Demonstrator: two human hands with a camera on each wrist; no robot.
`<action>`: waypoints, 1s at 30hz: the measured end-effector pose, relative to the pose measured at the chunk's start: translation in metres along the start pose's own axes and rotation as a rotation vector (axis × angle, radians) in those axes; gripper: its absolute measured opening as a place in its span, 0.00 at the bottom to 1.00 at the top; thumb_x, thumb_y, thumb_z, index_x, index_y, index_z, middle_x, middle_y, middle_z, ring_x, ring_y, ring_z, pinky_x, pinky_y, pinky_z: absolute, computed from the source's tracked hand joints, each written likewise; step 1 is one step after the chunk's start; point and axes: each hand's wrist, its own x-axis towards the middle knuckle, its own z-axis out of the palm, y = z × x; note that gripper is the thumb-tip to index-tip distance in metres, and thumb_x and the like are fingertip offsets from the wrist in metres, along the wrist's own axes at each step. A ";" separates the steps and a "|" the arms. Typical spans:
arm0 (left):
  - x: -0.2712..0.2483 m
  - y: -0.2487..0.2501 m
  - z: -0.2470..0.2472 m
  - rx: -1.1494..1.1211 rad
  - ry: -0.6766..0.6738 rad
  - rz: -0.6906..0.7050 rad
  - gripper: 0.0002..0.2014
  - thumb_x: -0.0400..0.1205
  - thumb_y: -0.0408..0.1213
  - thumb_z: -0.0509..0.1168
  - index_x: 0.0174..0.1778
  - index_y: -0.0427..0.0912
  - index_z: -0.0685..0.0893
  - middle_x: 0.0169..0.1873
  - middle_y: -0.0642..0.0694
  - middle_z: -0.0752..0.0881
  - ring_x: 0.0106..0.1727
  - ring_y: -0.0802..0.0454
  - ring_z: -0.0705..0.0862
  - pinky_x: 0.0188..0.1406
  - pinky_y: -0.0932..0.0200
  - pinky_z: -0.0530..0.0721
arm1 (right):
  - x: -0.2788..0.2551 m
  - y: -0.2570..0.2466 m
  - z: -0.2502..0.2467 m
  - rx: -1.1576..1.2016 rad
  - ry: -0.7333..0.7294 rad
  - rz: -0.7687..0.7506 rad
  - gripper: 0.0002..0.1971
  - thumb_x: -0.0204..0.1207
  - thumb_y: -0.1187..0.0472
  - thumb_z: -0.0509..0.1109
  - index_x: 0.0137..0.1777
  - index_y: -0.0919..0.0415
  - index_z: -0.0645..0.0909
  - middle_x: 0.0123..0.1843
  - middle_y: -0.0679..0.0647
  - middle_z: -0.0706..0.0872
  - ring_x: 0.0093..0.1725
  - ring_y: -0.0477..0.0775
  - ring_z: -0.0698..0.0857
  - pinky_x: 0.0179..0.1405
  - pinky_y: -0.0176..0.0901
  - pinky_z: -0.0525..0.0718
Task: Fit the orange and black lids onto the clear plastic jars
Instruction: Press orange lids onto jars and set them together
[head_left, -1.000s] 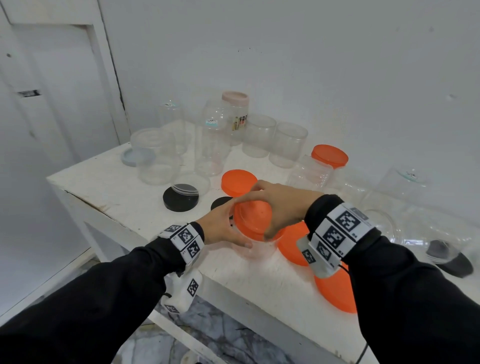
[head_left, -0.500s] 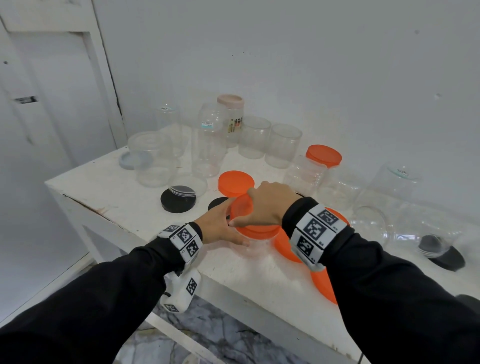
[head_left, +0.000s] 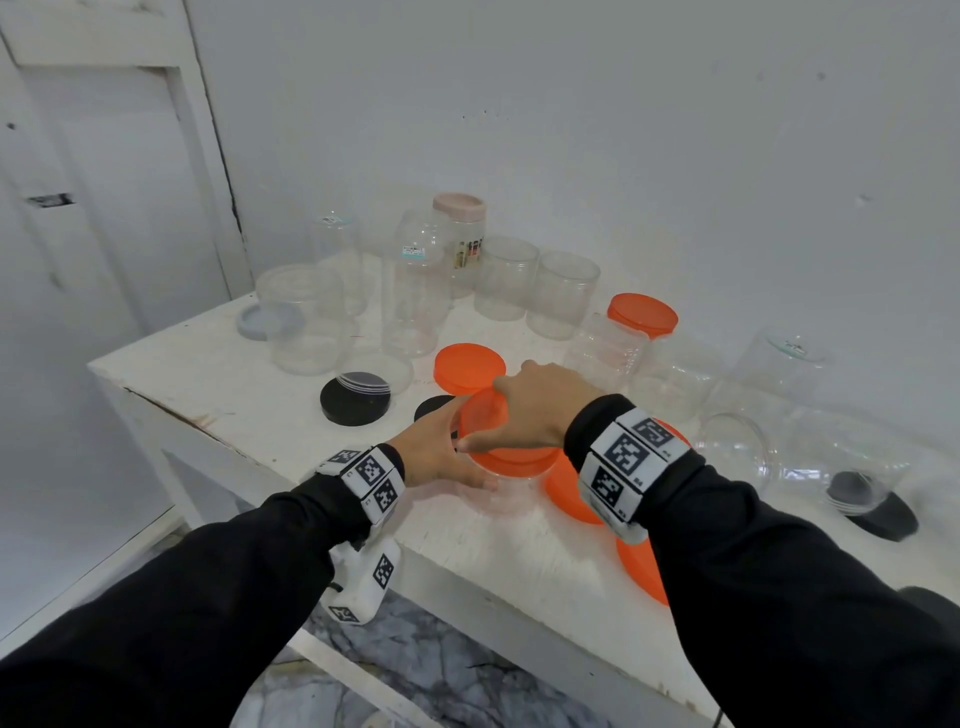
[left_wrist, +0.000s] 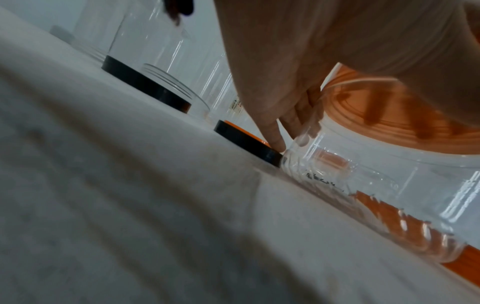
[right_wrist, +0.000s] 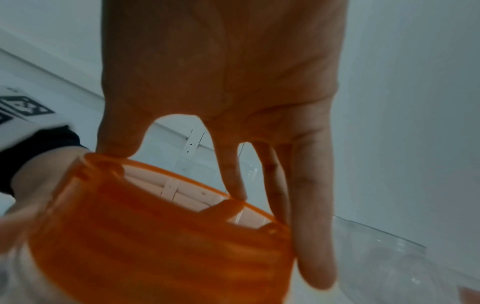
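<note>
A short clear jar (head_left: 511, 491) stands near the table's front edge. My left hand (head_left: 447, 452) grips its left side, thumb in front and fingers behind. An orange lid (head_left: 511, 457) lies about level on the jar's mouth. My right hand (head_left: 530, 410) covers it from above, with thumb and fingers curled round its rim. In the left wrist view the left hand's fingers (left_wrist: 288, 115) wrap the jar (left_wrist: 363, 168) under the lid (left_wrist: 389, 115). In the right wrist view the right hand's fingers (right_wrist: 311, 226) clasp the lid (right_wrist: 161, 236).
Loose orange lids lie behind the jar (head_left: 470, 366) and under my right wrist (head_left: 569, 493). A black lid (head_left: 355, 400) lies to the left. Several open clear jars (head_left: 506, 275) stand along the wall, one capped orange (head_left: 641, 314). A black-lidded jar (head_left: 862, 499) lies at right.
The orange lid, tilted in my right hand a second ago, has come down flat onto the jar's mouth. My left hand has stayed on the jar.
</note>
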 end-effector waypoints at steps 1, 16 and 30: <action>0.000 -0.001 0.000 -0.009 0.000 0.003 0.49 0.59 0.38 0.83 0.74 0.51 0.64 0.59 0.64 0.76 0.63 0.66 0.76 0.57 0.72 0.76 | 0.000 0.001 0.000 -0.012 -0.012 0.006 0.41 0.66 0.24 0.61 0.67 0.57 0.74 0.59 0.57 0.77 0.47 0.56 0.77 0.42 0.44 0.73; 0.001 -0.004 0.001 -0.006 0.002 -0.030 0.54 0.57 0.43 0.83 0.77 0.48 0.61 0.65 0.59 0.76 0.68 0.59 0.75 0.64 0.65 0.76 | 0.000 0.002 0.000 -0.005 -0.004 -0.027 0.38 0.69 0.27 0.61 0.71 0.55 0.72 0.53 0.54 0.80 0.48 0.56 0.80 0.39 0.42 0.76; 0.001 -0.002 0.001 -0.009 0.004 -0.066 0.51 0.60 0.37 0.83 0.76 0.48 0.61 0.61 0.60 0.76 0.65 0.58 0.77 0.63 0.61 0.78 | -0.001 -0.001 0.001 0.033 -0.053 -0.005 0.39 0.71 0.29 0.61 0.76 0.53 0.66 0.65 0.58 0.77 0.53 0.57 0.78 0.47 0.46 0.77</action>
